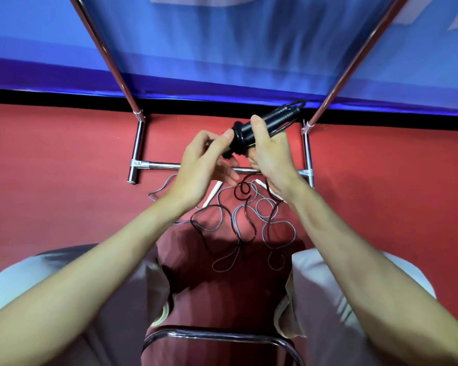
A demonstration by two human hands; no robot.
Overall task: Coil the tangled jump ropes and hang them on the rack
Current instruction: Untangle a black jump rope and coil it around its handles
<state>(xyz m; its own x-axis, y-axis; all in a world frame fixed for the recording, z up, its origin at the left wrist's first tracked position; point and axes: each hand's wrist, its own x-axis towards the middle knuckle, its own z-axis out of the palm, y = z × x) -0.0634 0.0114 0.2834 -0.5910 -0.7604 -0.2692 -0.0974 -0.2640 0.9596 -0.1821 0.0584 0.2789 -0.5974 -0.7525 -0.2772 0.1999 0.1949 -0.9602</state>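
My right hand [269, 151] grips two black jump-rope handles [265, 125] side by side, held up in front of the chrome rack [307, 149]. My left hand [204, 165] pinches the handles' flared butt end between thumb and fingers. The black rope [246, 207] hangs from the handles down to the red floor, where it lies tangled with a grey rope [280, 225]. The grey rope's two white handles [212, 193] rest on the floor under my hands, partly hidden.
The rack's low crossbar [164, 165] and two slanted uprights [109, 54] stand against a blue banner [222, 43]. My knees in light trousers flank the rope pile. A chair's metal rim [217, 336] shows at the bottom.
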